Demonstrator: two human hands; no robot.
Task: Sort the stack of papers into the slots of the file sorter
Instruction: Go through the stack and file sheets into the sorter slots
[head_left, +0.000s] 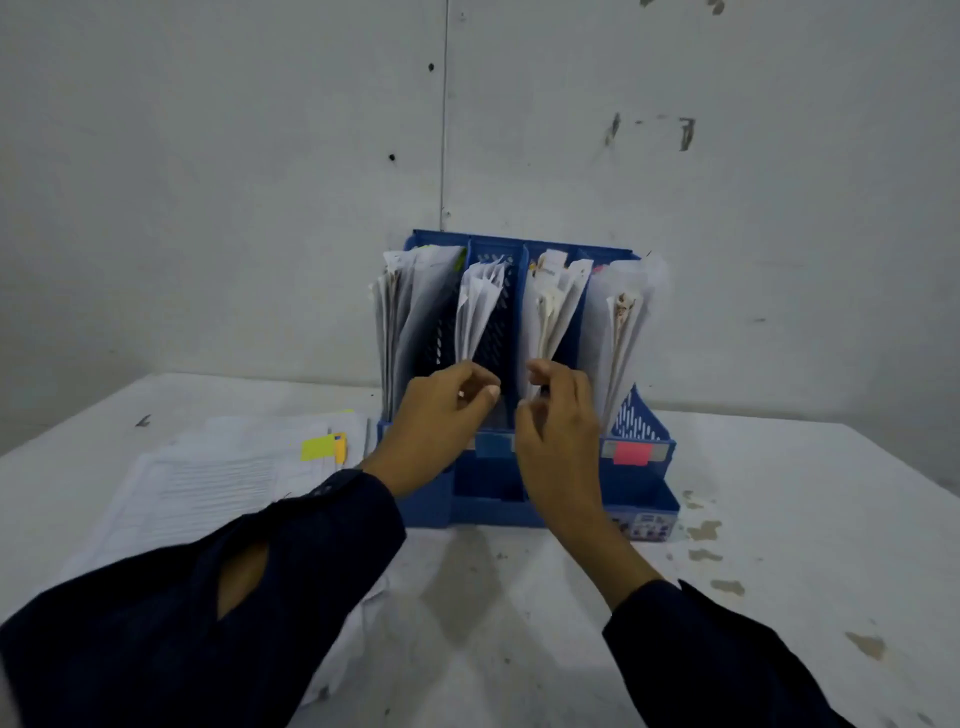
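The blue file sorter (644, 447) stands at the back of the white table (779, 545), close against the wall (208, 182); its four upright slots all hold paper already, and the sheets fan out above the dividers. Both hands are low at the front of the middle slots; the left hand (436, 421) has its fingers curled at the foot of the sheets in the second slot (480, 306), and it seems to pinch their lower edge, though I cannot tell this with certainty; the right hand (558, 415) is curled in the same way at the papers of the third slot (553, 306), and its fingertips are blurred, so what it holds is not clear to me. The stack of papers (218, 478) still to sort lies flat on the table, left of the sorter, with a yellow tab (317, 448) on top; the left sleeve (208, 597) crosses over its near part.

I think the danger is here: the sheets lean loosely, so a pull could drag neighbours out or bend a corner on a divider; the sleeve could also sweep the stack toward the near edge. Free room is on the right side of the table; behind the sorter there is none.
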